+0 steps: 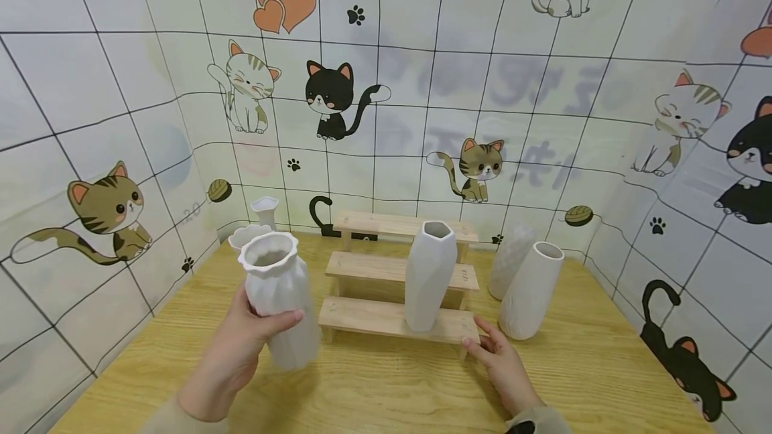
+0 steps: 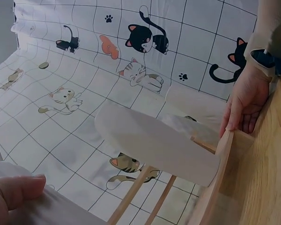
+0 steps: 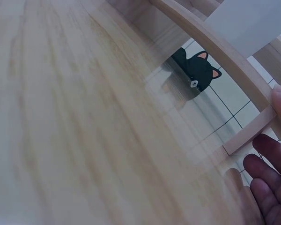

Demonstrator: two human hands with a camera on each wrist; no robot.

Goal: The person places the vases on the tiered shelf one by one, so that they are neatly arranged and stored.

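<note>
In the head view my left hand point(image 1: 241, 340) grips a white vase point(image 1: 286, 327) with a ruffled rim and fluted sides, its thumb lying across the front. The vase is upright, left of a three-tier wooden stand point(image 1: 368, 317). My right hand point(image 1: 497, 364) pinches the right end of the stand's lowest shelf; the right wrist view shows its thumb and fingers point(image 3: 267, 173) at that corner. On the lowest shelf stands a white faceted vase point(image 1: 429, 280). The left wrist view shows the left thumb point(image 2: 23, 190) on the held vase and the right hand point(image 2: 248, 101) at the shelf end.
Right of the stand are a smooth white vase point(image 1: 533, 290) and a textured one point(image 1: 509, 263) behind it. Behind the held vase stand a vase with a wavy rim point(image 1: 244, 236) and a slim flared one point(image 1: 265, 209). Cat-print sheeting point(image 1: 410, 99) encloses the wooden table point(image 1: 386, 394).
</note>
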